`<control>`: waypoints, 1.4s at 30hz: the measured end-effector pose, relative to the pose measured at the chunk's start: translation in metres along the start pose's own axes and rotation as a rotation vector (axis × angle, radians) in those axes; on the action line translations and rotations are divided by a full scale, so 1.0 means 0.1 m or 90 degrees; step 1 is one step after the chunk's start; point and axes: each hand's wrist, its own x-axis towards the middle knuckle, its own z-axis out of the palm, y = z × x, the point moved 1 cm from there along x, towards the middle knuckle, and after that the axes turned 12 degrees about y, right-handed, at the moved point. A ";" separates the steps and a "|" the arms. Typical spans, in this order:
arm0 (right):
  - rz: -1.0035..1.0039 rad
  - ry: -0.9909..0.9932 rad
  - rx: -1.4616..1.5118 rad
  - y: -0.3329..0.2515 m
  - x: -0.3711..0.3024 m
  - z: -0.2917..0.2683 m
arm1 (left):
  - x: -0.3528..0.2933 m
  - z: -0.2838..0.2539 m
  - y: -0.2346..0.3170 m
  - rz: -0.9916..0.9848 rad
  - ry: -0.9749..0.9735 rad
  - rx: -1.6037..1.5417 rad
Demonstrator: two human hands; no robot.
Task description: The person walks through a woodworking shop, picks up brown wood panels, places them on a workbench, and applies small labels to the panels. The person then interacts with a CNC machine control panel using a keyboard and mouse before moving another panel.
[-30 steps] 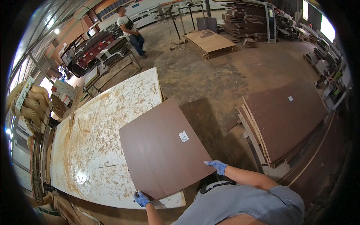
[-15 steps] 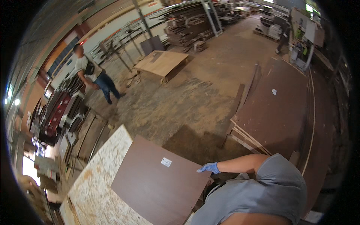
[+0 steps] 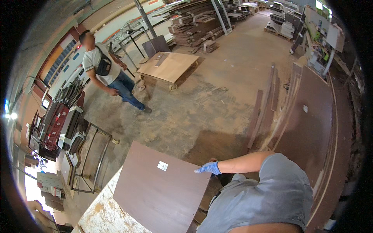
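Observation:
A large brown flat panel (image 3: 159, 190) with a small white label lies tilted in front of me. It overlaps a pale, worn work surface (image 3: 112, 207). My right hand (image 3: 208, 167), in a blue glove, grips the panel's right edge near the far corner. Its thumb side rests on the top face, and the fingers underneath are hidden. Grey cloth covers my right shoulder and torso. Part of my left arm shows at the bottom edge, but its hand is out of the picture.
Large brown boards (image 3: 307, 128) lean at my right, with narrow strips (image 3: 260, 120) on the floor beside them. A co-worker (image 3: 107, 70) stands at the far left. Near that person are a low wheeled platform (image 3: 169, 66), a metal frame cart (image 3: 95, 159) and stacked panels (image 3: 52, 128).
The view has shifted. The panel and my right hand sit slightly further left, with the grip kept. The co-worker appears larger and in a striding pose, and less of the pale surface shows.

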 end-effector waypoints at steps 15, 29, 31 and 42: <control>0.069 -0.157 0.020 -2.33 1.69 -0.57 | 1.00 2.28 0.92 -0.052 0.095 -0.070; 0.227 -0.025 0.175 -3.71 3.58 -1.91 | 2.98 4.68 1.71 -0.134 -0.033 -0.064; 0.233 -0.032 0.327 -3.84 3.49 -2.25 | 3.43 5.35 1.74 -0.174 -0.110 -0.036; 0.463 0.317 0.718 -3.78 4.29 -3.46 | 4.73 9.21 1.19 -0.295 -0.347 0.225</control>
